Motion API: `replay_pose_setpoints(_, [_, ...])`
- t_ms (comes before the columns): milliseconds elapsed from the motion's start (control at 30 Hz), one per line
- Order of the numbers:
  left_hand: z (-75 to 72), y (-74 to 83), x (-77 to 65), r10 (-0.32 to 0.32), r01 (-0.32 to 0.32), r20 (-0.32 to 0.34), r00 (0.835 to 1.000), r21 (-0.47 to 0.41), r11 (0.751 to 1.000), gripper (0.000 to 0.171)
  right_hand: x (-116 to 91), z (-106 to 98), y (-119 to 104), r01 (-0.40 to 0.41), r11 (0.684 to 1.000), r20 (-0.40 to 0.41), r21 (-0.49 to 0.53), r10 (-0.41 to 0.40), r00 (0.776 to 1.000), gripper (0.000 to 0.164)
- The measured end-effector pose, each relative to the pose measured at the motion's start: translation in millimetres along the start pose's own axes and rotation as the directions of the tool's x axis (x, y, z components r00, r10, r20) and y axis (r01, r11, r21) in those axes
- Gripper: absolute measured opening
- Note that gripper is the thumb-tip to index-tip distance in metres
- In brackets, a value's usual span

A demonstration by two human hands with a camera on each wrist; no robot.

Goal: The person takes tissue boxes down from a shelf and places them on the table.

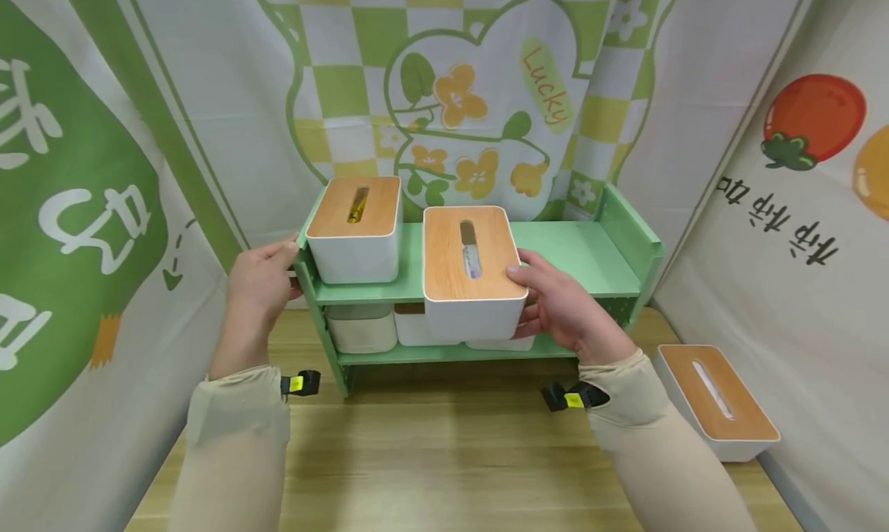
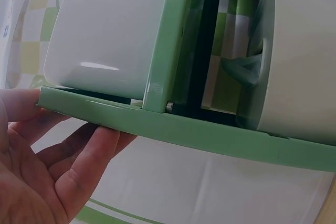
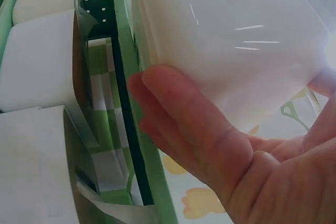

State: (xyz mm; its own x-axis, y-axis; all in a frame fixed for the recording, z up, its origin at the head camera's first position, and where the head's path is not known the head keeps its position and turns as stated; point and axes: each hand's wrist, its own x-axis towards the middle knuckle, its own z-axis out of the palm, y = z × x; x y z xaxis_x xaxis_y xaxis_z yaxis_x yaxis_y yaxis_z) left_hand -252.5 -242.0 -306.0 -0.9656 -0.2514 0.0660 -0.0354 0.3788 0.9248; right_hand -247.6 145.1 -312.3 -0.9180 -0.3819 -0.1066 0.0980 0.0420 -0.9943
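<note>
My right hand (image 1: 566, 308) holds a white tissue box (image 1: 444, 262) with a wood-look lid at its right side. The thumb lies on the lid's edge, with fingers low on the wall. The box is at the front of the green shelf's (image 1: 556, 254) top board; whether it touches the board I cannot tell. On the shelf's left end panel (image 2: 210, 135), my left hand (image 1: 260, 285) grips the upper edge, several fingers against the outer side. Just inside that panel stands another tissue box (image 1: 333, 215), something yellow showing in its slot.
On the lower board sit a cream container (image 1: 361, 331) and white boxes (image 1: 413, 330), partly hidden by the held box. A third wood-lidded tissue box (image 1: 750, 416) lies on the wooden surface (image 1: 444, 455) at right. Printed curtains (image 1: 479, 69) hang behind and at both sides.
</note>
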Motion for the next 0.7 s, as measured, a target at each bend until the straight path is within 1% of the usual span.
replay_pose_setpoints(167, [-0.5,0.1,1.0,-0.008,0.008,-0.002,1.000,-0.013,1.000,0.047,-7,1,2,0.044,0.998,0.006,0.042,-0.044,0.999,0.061])
replay_pose_setpoints(333, [-0.5,-0.4,0.1,-0.012,0.012,0.002,1.000,-0.015,1.000,0.047,-20,2,4,0.068,0.989,0.067,0.131,-0.077,0.995,0.060])
replay_pose_setpoints(533, [0.5,-1.4,-0.7,-0.007,0.007,0.006,1.000,-0.004,1.000,0.048,-37,6,11,0.037,0.976,0.158,0.216,-0.073,0.985,0.063])
replay_pose_setpoints(700, [0.0,0.1,-1.0,-0.005,0.005,0.004,1.000,-0.010,1.000,0.048,-48,12,18,0.017,0.976,0.212,0.219,-0.065,0.975,0.069])
